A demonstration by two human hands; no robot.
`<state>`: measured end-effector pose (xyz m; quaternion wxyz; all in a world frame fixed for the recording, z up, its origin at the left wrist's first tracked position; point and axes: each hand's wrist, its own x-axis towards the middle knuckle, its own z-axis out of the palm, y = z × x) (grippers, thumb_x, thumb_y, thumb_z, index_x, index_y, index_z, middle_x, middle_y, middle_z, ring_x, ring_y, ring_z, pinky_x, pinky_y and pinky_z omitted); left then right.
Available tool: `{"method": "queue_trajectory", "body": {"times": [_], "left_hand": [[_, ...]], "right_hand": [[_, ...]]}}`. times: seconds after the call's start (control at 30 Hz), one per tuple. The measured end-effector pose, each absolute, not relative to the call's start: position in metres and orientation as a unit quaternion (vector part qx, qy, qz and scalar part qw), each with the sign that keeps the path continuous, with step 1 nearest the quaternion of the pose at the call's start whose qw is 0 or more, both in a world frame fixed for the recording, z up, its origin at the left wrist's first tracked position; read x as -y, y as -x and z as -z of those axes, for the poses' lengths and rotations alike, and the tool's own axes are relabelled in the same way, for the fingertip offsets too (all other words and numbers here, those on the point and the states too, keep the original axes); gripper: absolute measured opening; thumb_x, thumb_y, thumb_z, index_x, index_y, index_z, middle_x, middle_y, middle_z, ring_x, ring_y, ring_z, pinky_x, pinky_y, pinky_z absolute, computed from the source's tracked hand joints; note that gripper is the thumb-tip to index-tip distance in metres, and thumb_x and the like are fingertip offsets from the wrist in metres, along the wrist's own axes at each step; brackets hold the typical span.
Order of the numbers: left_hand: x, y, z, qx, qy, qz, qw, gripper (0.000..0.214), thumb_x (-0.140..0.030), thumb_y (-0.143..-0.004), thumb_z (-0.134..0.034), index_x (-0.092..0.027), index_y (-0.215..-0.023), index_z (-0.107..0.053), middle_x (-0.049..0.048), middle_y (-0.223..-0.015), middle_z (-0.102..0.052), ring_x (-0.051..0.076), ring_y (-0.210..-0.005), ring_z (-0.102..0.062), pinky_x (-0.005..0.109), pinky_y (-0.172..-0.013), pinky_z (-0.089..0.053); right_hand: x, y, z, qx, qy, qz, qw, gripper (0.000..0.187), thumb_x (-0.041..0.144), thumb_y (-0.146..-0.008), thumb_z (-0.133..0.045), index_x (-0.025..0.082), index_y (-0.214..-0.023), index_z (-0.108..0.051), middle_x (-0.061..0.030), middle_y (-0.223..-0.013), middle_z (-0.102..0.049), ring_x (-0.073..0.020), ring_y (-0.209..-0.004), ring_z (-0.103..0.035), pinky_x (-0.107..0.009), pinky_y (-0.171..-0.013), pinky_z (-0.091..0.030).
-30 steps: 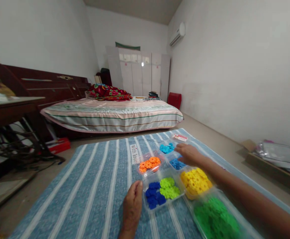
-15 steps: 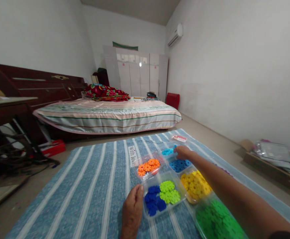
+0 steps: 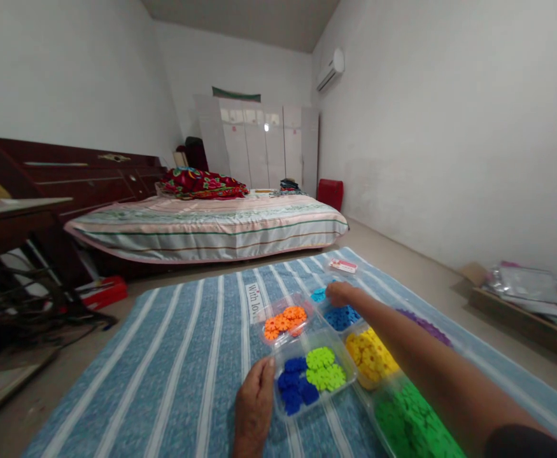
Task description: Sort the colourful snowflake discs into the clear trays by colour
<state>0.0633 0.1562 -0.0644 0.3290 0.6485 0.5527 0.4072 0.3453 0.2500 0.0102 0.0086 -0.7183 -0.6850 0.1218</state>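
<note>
My left hand (image 3: pixel 254 404) rests at the left wall of a clear plastic box (image 3: pixel 302 412), its fingers curled and its thumb along the rim. Inside that box lie dark blue flower-shaped pieces (image 3: pixel 293 385) on the left and lime green ones (image 3: pixel 324 369) on the right. Farther off, my right hand (image 3: pixel 341 294) reaches down over light blue flower pieces (image 3: pixel 317 294) in a small clear box. Its fingers are drawn together, and whatever is between the tips is hidden. Below it sits a box of mid-blue pieces (image 3: pixel 341 318). Orange flower pieces (image 3: pixel 285 322) fill another clear container.
Yellow pieces (image 3: pixel 370 357), green pieces (image 3: pixel 416 420) and purple pieces (image 3: pixel 424 326) lie around my right forearm. A small red-and-white card (image 3: pixel 343 266) is at the far end of the striped blue cloth (image 3: pixel 177 369). Beyond stand a bed (image 3: pixel 211 229) and a cardboard box (image 3: pixel 521 318).
My right hand has shifted slightly left, nearer the light blue pieces. More of the purple pieces shows behind the forearm. My left hand stays at the box, and the view has tilted a little.
</note>
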Motion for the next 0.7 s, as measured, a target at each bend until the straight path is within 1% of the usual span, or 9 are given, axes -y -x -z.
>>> {"method": "queue_trajectory", "body": {"times": [0.1, 0.17, 0.23, 0.33, 0.4, 0.5, 0.57, 0.6, 0.7], "left_hand": [[-0.157, -0.063, 0.065, -0.552, -0.65, -0.405, 0.33, 0.039, -0.054, -0.081, -0.04, -0.023, -0.081, -0.064, -0.0008, -0.074, -0.068, 0.019, -0.076, -0.064, 0.025, -0.071, -0.049], [-0.158, -0.064, 0.065, -0.549, -0.651, -0.406, 0.33, 0.039, -0.053, -0.081, -0.04, -0.024, -0.081, -0.064, -0.001, -0.074, -0.068, 0.019, -0.077, -0.064, 0.025, -0.071, -0.048], [-0.159, -0.064, 0.065, -0.547, -0.655, -0.408, 0.325, 0.039, -0.053, -0.082, -0.039, -0.023, -0.083, -0.065, -0.0008, -0.076, -0.068, 0.018, -0.077, -0.064, 0.025, -0.072, -0.048], [-0.158, -0.065, 0.065, -0.544, -0.664, -0.407, 0.311, 0.039, -0.052, -0.084, -0.038, -0.023, -0.081, -0.064, -0.0011, -0.072, -0.066, 0.018, -0.073, -0.062, 0.024, -0.069, -0.046], [-0.158, -0.066, 0.064, -0.541, -0.667, -0.408, 0.31, 0.039, -0.051, -0.085, -0.037, -0.023, -0.078, -0.063, -0.0013, -0.07, -0.065, 0.017, -0.071, -0.061, 0.024, -0.067, -0.045], [-0.157, -0.067, 0.064, -0.539, -0.665, -0.414, 0.309, 0.039, -0.051, -0.085, -0.037, -0.023, -0.076, -0.061, -0.0015, -0.069, -0.064, 0.016, -0.07, -0.06, 0.024, -0.067, -0.044], [-0.156, -0.068, 0.063, -0.541, -0.663, -0.419, 0.302, 0.039, -0.051, -0.085, -0.037, -0.022, -0.072, -0.059, -0.0019, -0.066, -0.061, 0.016, -0.067, -0.058, 0.023, -0.065, -0.043], [-0.157, -0.068, 0.062, -0.542, -0.663, -0.422, 0.299, 0.039, -0.052, -0.085, -0.037, -0.022, -0.07, -0.058, -0.0022, -0.063, -0.06, 0.016, -0.066, -0.056, 0.023, -0.064, -0.043], [-0.156, -0.069, 0.061, -0.542, -0.663, -0.424, 0.296, 0.038, -0.051, -0.085, -0.037, -0.023, -0.067, -0.055, -0.0028, -0.06, -0.056, 0.016, -0.064, -0.055, 0.023, -0.061, -0.042]], "right_hand": [[-0.239, -0.345, -0.025, 0.692, 0.716, -0.088, -0.034, 0.031, 0.032, -0.092, -0.059, 0.017, -0.118, -0.057, -0.0081, -0.12, -0.059, -0.0215, -0.104, -0.06, -0.042, -0.088, -0.051], [-0.226, -0.342, -0.039, 0.702, 0.709, -0.061, -0.034, 0.027, 0.021, -0.09, -0.058, 0.016, -0.117, -0.059, -0.0108, -0.12, -0.061, -0.0237, -0.108, -0.059, -0.04, -0.09, -0.049], [-0.203, -0.334, -0.054, 0.716, 0.697, -0.04, -0.026, 0.03, 0.012, -0.086, -0.056, 0.015, -0.115, -0.061, -0.0138, -0.119, -0.062, -0.026, -0.11, -0.059, -0.037, -0.09, -0.047], [-0.144, -0.313, -0.066, 0.749, 0.662, -0.029, -0.012, 0.028, 0.015, -0.085, -0.054, 0.019, -0.111, -0.063, -0.0115, -0.115, -0.065, -0.0243, -0.105, -0.061, -0.032, -0.085, -0.046], [-0.092, -0.294, -0.06, 0.802, 0.596, -0.028, 0.018, 0.02, 0.019, -0.085, -0.054, 0.019, -0.101, -0.065, -0.0082, -0.101, -0.069, -0.0202, -0.091, -0.064, -0.028, -0.077, -0.045], [-0.018, -0.264, -0.017, 0.872, 0.478, -0.05, 0.095, 0.01, 0.023, -0.084, -0.055, 0.02, -0.085, -0.065, -0.0026, -0.079, -0.068, -0.0144, -0.072, -0.061, -0.023, -0.064, -0.04], [0.016, -0.247, 0.031, 0.893, 0.422, -0.061, 0.145, 0.011, 0.026, -0.084, -0.056, 0.023, -0.079, -0.064, 0.0011, -0.069, -0.066, -0.0117, -0.06, -0.057, -0.022, -0.055, -0.036], [0.027, -0.239, 0.057, 0.891, 0.421, -0.064, 0.158, 0.015, 0.023, -0.085, -0.053, 0.023, -0.075, -0.064, 0.0022, -0.062, -0.063, -0.0109, -0.053, -0.052, -0.022, -0.05, -0.033], [0.043, -0.224, 0.127, 0.802, 0.539, -0.091, 0.242, 0.027, 0.022, -0.082, -0.052, 0.024, -0.057, -0.061, 0.0038, -0.043, -0.05, -0.0107, -0.041, -0.042, -0.022, -0.043, -0.03]]}}
